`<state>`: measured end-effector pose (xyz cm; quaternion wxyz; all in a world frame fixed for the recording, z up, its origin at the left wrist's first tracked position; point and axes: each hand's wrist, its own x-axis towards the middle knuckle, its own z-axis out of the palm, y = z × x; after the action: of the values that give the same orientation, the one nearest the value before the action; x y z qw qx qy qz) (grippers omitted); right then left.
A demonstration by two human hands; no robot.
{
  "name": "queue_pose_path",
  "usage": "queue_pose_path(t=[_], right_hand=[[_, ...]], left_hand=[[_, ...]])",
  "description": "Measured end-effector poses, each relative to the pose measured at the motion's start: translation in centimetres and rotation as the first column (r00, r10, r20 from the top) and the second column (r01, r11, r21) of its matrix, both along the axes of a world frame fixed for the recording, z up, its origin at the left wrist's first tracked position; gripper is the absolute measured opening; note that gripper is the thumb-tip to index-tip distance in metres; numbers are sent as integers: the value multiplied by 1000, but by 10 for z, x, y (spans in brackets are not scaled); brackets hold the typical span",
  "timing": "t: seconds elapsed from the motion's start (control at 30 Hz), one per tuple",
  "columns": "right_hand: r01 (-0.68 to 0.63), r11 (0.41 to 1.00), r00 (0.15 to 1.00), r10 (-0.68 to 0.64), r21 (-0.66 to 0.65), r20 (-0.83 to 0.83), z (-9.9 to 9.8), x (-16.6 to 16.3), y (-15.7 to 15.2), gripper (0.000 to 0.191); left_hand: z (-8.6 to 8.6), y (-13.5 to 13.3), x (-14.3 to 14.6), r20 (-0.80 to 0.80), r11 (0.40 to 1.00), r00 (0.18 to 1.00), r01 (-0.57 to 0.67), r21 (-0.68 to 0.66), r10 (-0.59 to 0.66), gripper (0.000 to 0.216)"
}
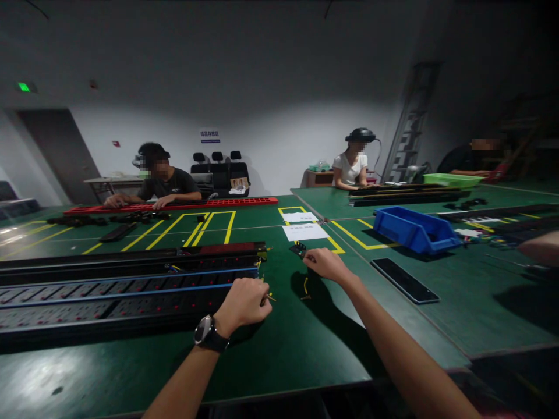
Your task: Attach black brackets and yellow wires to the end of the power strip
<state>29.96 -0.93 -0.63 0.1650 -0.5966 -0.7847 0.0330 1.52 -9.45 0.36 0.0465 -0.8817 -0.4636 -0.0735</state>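
My left hand [247, 299], with a watch [205, 330] on its wrist, is closed at the right end of the long black socket strips [152, 294]. A thin yellow wire [271, 297] sticks out from between its fingers. To the right, my right hand [325, 263] is closed in a pinch at a small flat black part [297, 249] just above the table. Its fingertips touch the part's near edge. Below that hand, a short yellow piece of wire [306, 287] shows against the green table.
Right of my right arm lies a dark phone-like slab [405, 280], with a blue bin [414, 228] behind it. White paper sheets [305, 232] lie ahead. Across the table, one person handles a red rail [174, 205]; another sits by stacked dark strips [410, 195].
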Motion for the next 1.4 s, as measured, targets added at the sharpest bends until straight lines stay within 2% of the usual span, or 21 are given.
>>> queue_pose_path(t=[0.13,0.2,0.4,0.63,0.7,0.83,0.93,1.17,1.4], right_hand=[[196,980,980,-196,14,15,3,8,2,29],[253,967,968,-253,-13,5,4,15,3,30],[281,952,959,-284,-120,-5,-6,31,12,32],[261,965,965,-261,37,-3,-15,23,19,33],[319,947,948,-318,46,-21,-15,29,21,35],[495,868,867,-489,50,-97,-16,51,27,37],[551,834,828,-546,9,-126,-21,60,32,36],[452,889,870,-458,-79,-181,-34,55,39,34],[335,942,911,-332,-34,-245,-41,53,41,33]], left_hand=[[-1,0,0,15,1000,1000,14,3,-14,15],[-1,0,-1,11,1000,1000,18,13,-18,15],[-2,1,-1,0,999,1000,23,23,-23,15],[-1,2,0,-6,1000,1000,20,20,-20,13],[0,2,0,-5,999,1000,28,23,-28,13],[-1,3,-1,6,999,999,39,23,-39,13],[-2,4,-1,13,999,999,39,27,-40,13],[-3,5,-1,22,998,999,44,33,-45,14],[-2,4,-1,28,998,999,43,35,-44,14]])
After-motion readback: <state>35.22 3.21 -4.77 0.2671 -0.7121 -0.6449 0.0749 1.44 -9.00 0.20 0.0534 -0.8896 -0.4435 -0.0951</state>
